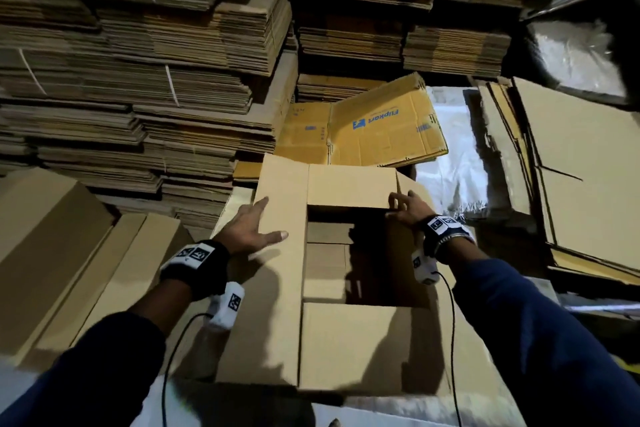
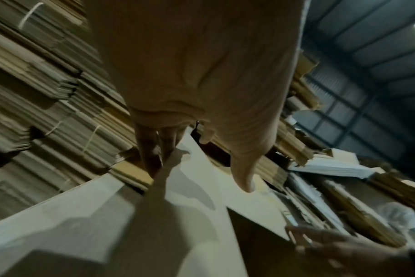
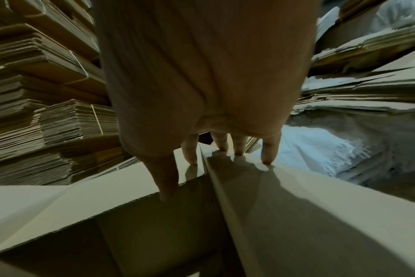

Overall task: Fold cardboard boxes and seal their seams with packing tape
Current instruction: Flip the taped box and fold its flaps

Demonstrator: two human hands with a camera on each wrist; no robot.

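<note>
A brown cardboard box [image 1: 346,347] stands open-topped in front of me, its near flap folded flat. My left hand [image 1: 249,225] lies with spread, straight fingers on the long left flap [image 1: 280,288]; in the left wrist view its fingertips [image 2: 152,159] touch that flap [image 2: 190,187]. My right hand [image 1: 407,208] rests at the far right corner. In the right wrist view the index fingertip [image 3: 190,157] sits on the far flap [image 3: 107,196], the thumb lies against that flap's edge, and the other fingers press the right flap [image 3: 296,206]. The box's inside is dark.
Tall strapped stacks of flat cardboard [image 1: 121,80] fill the back and left. A flattened yellow printed box [image 1: 381,125] lies just beyond the box. Flat sheets [image 1: 571,166] pile up at the right over white plastic sheeting [image 1: 446,156]. Long brown boxes [image 1: 52,236] lie at my left.
</note>
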